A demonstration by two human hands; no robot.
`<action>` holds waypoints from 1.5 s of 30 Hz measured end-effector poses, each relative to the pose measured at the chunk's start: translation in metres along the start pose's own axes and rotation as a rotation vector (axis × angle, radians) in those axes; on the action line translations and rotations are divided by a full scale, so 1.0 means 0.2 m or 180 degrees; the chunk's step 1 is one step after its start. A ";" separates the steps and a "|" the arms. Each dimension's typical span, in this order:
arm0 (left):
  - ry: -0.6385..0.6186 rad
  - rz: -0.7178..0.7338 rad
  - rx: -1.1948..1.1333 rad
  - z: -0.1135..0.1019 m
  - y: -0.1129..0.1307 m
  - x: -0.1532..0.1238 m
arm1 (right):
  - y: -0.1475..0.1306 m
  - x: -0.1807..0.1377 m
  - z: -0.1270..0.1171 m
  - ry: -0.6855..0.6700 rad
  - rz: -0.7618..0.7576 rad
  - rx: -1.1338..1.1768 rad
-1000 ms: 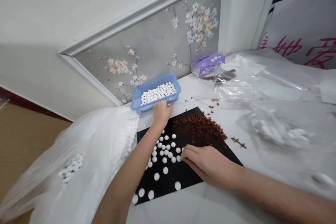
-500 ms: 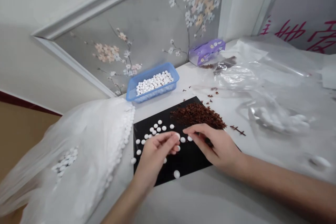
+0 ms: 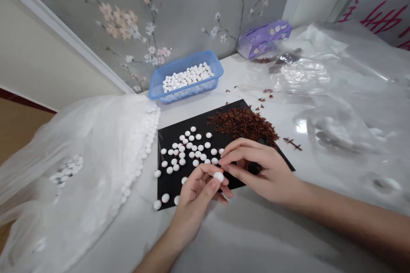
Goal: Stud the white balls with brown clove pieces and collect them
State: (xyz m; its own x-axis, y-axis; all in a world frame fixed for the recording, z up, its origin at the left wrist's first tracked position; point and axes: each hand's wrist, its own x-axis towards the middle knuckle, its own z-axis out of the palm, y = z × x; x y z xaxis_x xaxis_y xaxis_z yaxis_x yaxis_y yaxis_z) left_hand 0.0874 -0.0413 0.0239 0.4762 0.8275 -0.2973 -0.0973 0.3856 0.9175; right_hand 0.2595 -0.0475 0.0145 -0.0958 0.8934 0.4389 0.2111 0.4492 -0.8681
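Observation:
My left hand (image 3: 200,198) pinches a small white ball (image 3: 218,176) between thumb and fingertips, low over the front of a black mat (image 3: 188,190). Just to the right, the thumb and fingertips of my right hand (image 3: 256,166) come together close to that ball. Anything between them is too small or hidden to make out. Several loose white balls (image 3: 194,148) are spread over the mat, some with a reddish-brown bit showing at the edge. A heap of small brown star-shaped pieces (image 3: 245,123) covers the mat's back right part, behind my right hand.
A blue plastic basket (image 3: 188,92) with many white balls stands behind the mat, near the wall. At left lies a sheer white bag (image 3: 105,136) with more balls. Clear plastic bags (image 3: 352,94) and a purple packet (image 3: 267,36) occupy the right side. Stray brown pieces (image 3: 293,143) lie nearby.
The view has shifted, so the basket and mat appear higher. My left hand keeps its pinch, the ball now more exposed. My right hand's fingertips have drawn together and come nearer the ball.

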 end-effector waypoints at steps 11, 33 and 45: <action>0.0108 -0.0182 -0.0436 0.01 -0.02 0.01 | -0.07 0.01 -0.01 0.0033 0.0292 0.0228; 0.0103 -0.0549 -0.1014 0.03 -0.04 0.02 | -0.03 -0.04 0.01 -0.0016 -0.0309 -0.0204; 0.0082 -0.0527 -0.1007 0.03 -0.04 0.02 | -0.03 -0.04 0.01 -0.0014 -0.0377 -0.0307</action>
State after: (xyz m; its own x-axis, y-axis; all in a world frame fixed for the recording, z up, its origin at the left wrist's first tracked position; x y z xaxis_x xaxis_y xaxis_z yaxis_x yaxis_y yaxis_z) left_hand 0.0944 -0.0435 0.0168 0.4863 0.7518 -0.4453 -0.2884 0.6192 0.7304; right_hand 0.2574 -0.0583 0.0161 -0.1297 0.8343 0.5359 0.2904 0.5487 -0.7839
